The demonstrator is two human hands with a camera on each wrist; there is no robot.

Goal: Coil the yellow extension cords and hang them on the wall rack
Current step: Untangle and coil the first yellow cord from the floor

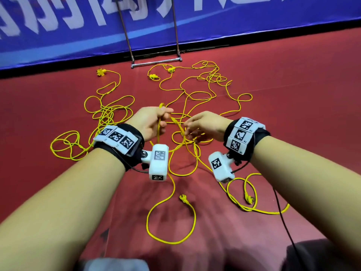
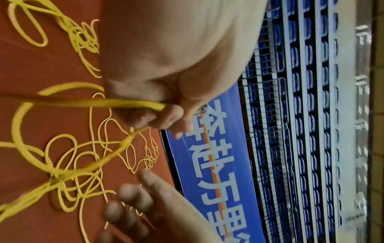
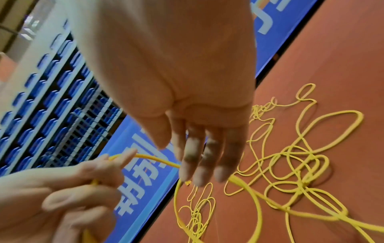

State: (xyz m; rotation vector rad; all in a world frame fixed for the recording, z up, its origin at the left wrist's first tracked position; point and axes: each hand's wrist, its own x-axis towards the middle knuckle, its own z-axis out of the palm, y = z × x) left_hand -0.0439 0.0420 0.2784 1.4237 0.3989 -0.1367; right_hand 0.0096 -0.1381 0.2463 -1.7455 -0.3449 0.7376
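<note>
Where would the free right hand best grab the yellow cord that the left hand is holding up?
On the raised stretch of the yellow extension cord just beside the left hand, coming in from the right with open fingers. That part slopes down clear of the red floor, so the right hand can probably close round one strand without snagging the tangled loops below.

Both forearms extend forward, wrists level and near each other. Left hand (image 1: 151, 122): fingers curled, thumb and fingertips pinching a yellow cord (image 1: 159, 126). Right hand (image 1: 205, 125): palm down, fingers (image 3: 207, 157) extended and relaxed, just beside the left hand, gripping nothing.
</note>
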